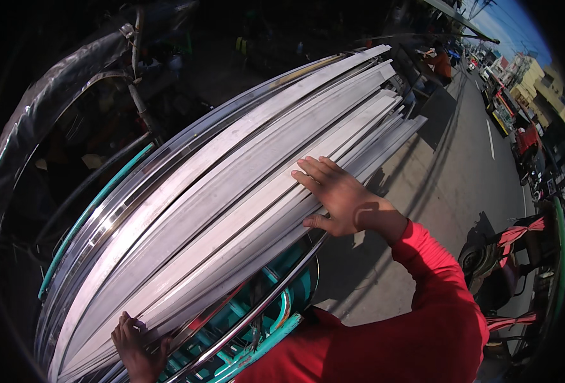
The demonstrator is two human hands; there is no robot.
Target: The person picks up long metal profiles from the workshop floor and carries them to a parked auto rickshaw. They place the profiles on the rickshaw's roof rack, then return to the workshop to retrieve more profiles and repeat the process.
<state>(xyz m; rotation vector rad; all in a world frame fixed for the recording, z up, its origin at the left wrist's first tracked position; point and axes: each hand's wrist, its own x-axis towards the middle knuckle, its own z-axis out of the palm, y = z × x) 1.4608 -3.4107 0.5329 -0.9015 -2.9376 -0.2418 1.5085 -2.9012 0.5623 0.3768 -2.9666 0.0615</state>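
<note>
- White strips (pixel 257 153) are overhanging the teal frame's (pixel 266 348) edge.
- Right hand (pixel 341 198) is spreading wide; left hand (pixel 139 351) is curling, hold unclear.
- Both should be pressing evenly.

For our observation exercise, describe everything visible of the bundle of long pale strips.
The bundle of long pale strips looks like metal, whitish to grey, some lengths shinier, with uneven far ends. It slants from lower left to upper right, partly over teal tubing. The right hand rests palm down on it; the left hand touches its edge at lower left.
</note>
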